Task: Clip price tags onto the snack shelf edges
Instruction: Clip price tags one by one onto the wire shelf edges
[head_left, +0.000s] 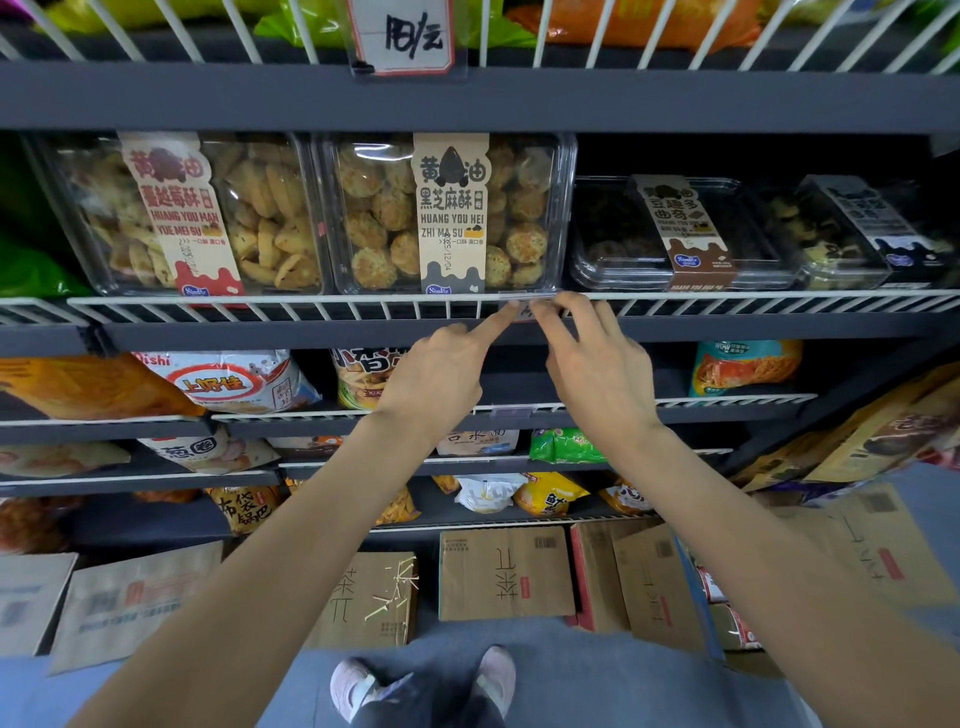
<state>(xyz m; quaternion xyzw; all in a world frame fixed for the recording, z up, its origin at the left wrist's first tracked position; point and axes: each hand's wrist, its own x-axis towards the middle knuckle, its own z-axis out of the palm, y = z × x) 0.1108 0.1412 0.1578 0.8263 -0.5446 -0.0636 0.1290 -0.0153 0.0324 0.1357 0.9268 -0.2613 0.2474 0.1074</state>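
A small clear price tag (524, 304) sits on the white wire edge (311, 306) of the cookie shelf, under the sesame cookie box (447, 213). My left hand (441, 374) points its index finger up against the tag's left end. My right hand (597, 358) pinches the tag's right end between its fingertips, hiding most of the tag. A second price tag (402, 39) with handwritten characters hangs on the shelf edge above. Another clear holder (511, 412) is clipped to the wire edge one shelf below, between my wrists.
Clear cookie boxes (176, 213) and dark cookie trays (685, 234) fill the shelf. Snack bags (228, 382) lie on the lower shelves. Cardboard boxes (506, 571) stand on the floor under the rack, more lean at right (857, 545). My shoes (426, 680) are below.
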